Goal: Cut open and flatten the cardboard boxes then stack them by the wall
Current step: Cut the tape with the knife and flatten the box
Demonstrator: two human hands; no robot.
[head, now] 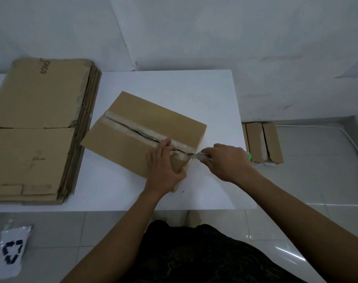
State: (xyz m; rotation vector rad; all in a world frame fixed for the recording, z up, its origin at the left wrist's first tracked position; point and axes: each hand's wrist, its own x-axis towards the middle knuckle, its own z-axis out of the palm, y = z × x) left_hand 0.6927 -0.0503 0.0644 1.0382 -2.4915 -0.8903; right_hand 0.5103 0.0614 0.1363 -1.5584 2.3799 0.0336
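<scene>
- The box (pixel 141 127) sits closed at the middle of the surface (pixel 194 88), turned at an angle to you. The tape seam (pixel 131 126) along its top is slit for most of its length.
- My read on handling: empty corrugated board, so light. The panels are stiff, the flaps give near the seam, and the tape is slick. Expect it to skate on the smooth surface unless you pin it.
- Best hold: press down on the flap beside the seam at the box's near right corner, fingers off the cut line.
- Your left hand (pixel 164 166) lies flat on that corner. Its fingers are straight and reach the seam, with the thumb at the near edge. It presses, it does not grip.
- Your right hand (pixel 225 162) is just right of the box, fingers curled tight round the cutter (pixel 199 156). The tip is at the seam's end on the right edge.
- Your left fingertips are close to the blade's line, so watch them.
- Left of the box lies the stack of flattened cardboard (pixel 35 123).
- Right of the box, down on the floor, stand more boxes (pixel 261 141).
</scene>
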